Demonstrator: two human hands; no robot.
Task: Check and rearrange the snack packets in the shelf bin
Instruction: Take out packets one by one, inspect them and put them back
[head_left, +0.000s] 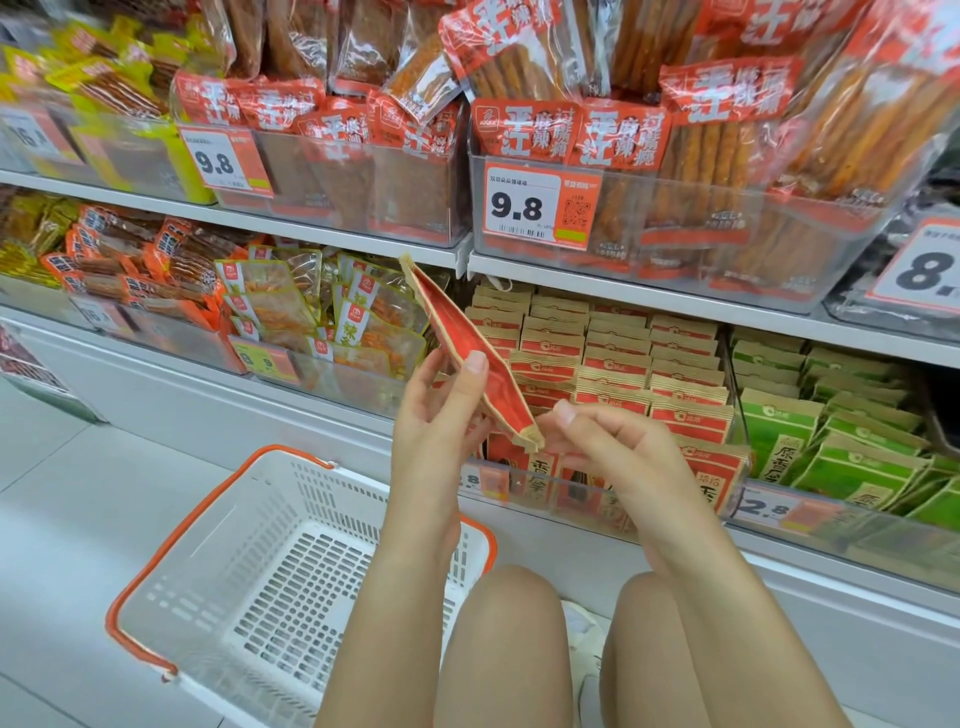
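Head view, centre frame: both hands hold one red-and-kraft packet (470, 353) edge-on in front of the lower shelf. Left hand (441, 410) pinches it at mid-length, thumb on the near red face, fingers behind. Right hand (608, 441) pinches the bottom corner with curled fingertips. Packet's long axis runs from about 5 o'clock at the right-hand grip up to 11 o'clock, free top end reaching the shelf edge.

Its home, the shelf bin (571, 496) of matching red packets (623, 374), lies at 2–3 o'clock from the grips, just behind the right hand. Right hand is nearer, so returning the packet likely means swinging it upright and right.

Green packets (841, 447) sit further toward 3 o'clock; white basket (291, 566) at 7 o'clock on the floor.

Hard to read: packet's printed face is turned away; left fingers are hidden behind it; the bin's front row is partly covered by the right hand.
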